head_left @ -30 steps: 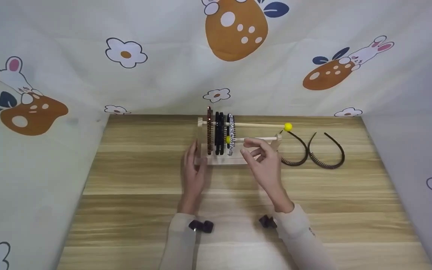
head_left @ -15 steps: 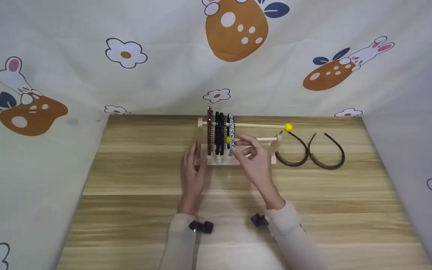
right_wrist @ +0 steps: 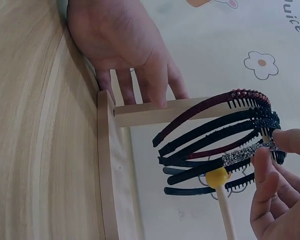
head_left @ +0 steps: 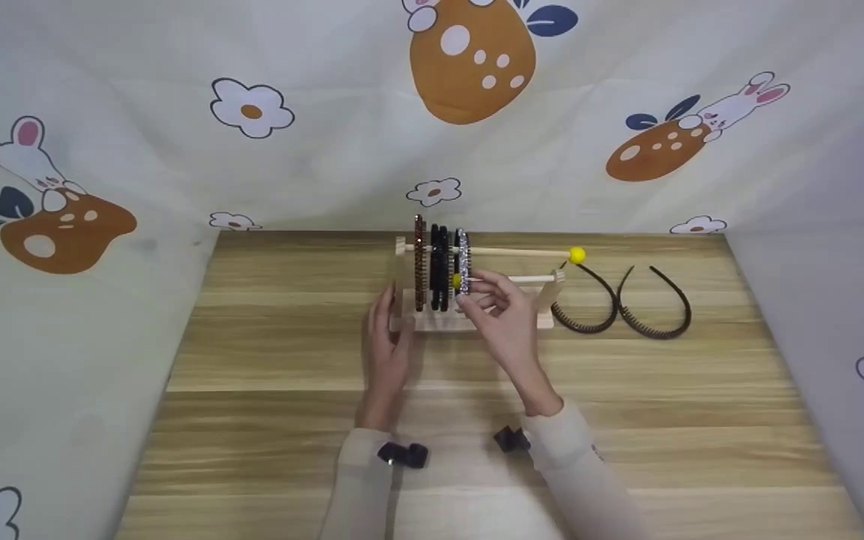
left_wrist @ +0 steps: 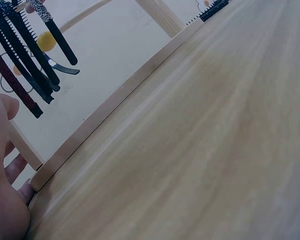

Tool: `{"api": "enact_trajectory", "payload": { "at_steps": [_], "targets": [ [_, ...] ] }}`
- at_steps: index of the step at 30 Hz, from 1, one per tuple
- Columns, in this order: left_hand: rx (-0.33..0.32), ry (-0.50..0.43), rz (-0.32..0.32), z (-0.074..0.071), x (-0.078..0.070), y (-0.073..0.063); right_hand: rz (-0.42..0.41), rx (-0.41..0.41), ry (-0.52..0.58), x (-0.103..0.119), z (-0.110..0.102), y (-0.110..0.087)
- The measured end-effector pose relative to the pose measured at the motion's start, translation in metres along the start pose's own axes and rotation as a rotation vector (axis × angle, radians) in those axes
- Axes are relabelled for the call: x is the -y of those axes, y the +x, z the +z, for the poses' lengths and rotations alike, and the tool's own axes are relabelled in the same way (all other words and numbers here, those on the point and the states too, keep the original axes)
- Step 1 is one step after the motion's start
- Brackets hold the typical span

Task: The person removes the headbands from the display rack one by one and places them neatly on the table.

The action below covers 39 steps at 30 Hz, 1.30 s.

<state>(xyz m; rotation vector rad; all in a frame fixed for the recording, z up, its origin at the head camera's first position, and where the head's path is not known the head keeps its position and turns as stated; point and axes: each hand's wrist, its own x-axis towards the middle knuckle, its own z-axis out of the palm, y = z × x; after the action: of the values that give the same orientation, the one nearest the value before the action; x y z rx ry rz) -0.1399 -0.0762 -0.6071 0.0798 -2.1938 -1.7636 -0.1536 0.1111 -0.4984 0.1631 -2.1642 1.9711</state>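
A wooden rack [head_left: 443, 322] with two rods stands toward the back of the table. My left hand [head_left: 388, 349] grips its left upright [right_wrist: 162, 111], thumb on one side and fingers on the other. Headbands hang on the rear rod: a reddish-brown glittery one [head_left: 420, 262] at the left, black ones [head_left: 439, 266] in the middle, and a silver glittery headband [right_wrist: 242, 154] at the right. Thumb and forefinger of my right hand [head_left: 507, 319] pinch the silver headband. A yellow ball [right_wrist: 217, 177] tips the front rod, close beside the silver headband.
Two dark toothed headbands lie on the wooden table right of the rack, one close to it [head_left: 588, 328] and one farther right [head_left: 657, 334]. Another yellow ball [head_left: 577, 256] ends the rear rod. A patterned cloth [head_left: 342, 157] stands behind.
My right hand has moved left from the front rod to the silver headband and taken hold of it. My left hand has stayed on the rack's upright.
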Motion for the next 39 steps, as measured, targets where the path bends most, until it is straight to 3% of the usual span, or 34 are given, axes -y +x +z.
{"api": "enact_trajectory", "payload": {
  "at_steps": [12, 22, 39],
  "targets": [
    [-0.004, 0.016, -0.018, -0.001, 0.004, -0.001, -0.02, 0.018, -0.023, -0.001, 0.0, 0.0],
    [-0.01, 0.019, 0.022, 0.0, 0.002, -0.001, -0.07, 0.018, -0.039, -0.001, -0.004, 0.001],
    [-0.004, 0.045, 0.028, 0.0, 0.002, 0.0, -0.119, -0.013, 0.026, 0.001, -0.018, 0.005]
  ]
}}
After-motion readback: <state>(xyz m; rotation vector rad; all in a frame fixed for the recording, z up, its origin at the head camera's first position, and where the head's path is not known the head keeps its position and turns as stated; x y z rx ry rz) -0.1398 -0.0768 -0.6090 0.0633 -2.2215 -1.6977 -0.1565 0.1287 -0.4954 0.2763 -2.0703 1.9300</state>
